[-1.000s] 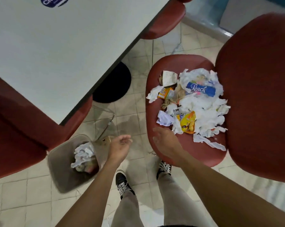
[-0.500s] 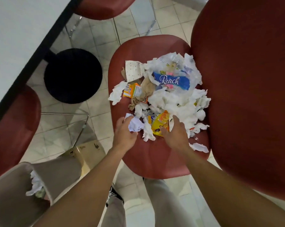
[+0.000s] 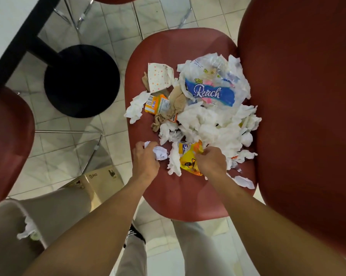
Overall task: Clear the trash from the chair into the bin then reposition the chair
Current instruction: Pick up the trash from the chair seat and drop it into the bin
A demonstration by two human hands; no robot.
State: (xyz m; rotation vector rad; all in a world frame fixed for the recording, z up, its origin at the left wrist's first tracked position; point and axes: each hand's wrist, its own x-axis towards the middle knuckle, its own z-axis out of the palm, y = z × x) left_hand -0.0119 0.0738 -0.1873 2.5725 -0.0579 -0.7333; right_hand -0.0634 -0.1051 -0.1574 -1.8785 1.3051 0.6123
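Meanwhile, left hand point(image 3: 146, 159) is gripping a crumpled tissue point(image 3: 159, 152), right hand point(image 3: 211, 161) pinching the yellow wrapper point(image 3: 189, 159); gathering fuller handfuls should spare trips to the bin point(image 3: 2, 220).

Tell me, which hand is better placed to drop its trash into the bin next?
Probably the left hand. It already grips a crumpled white paper ball, and the bin stands on that same side, at lower left. The right hand pinches the yellow wrapper but would have to cross over.

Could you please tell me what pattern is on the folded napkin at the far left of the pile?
The folded napkin is white with small orange and pink dots, seen in the head view.
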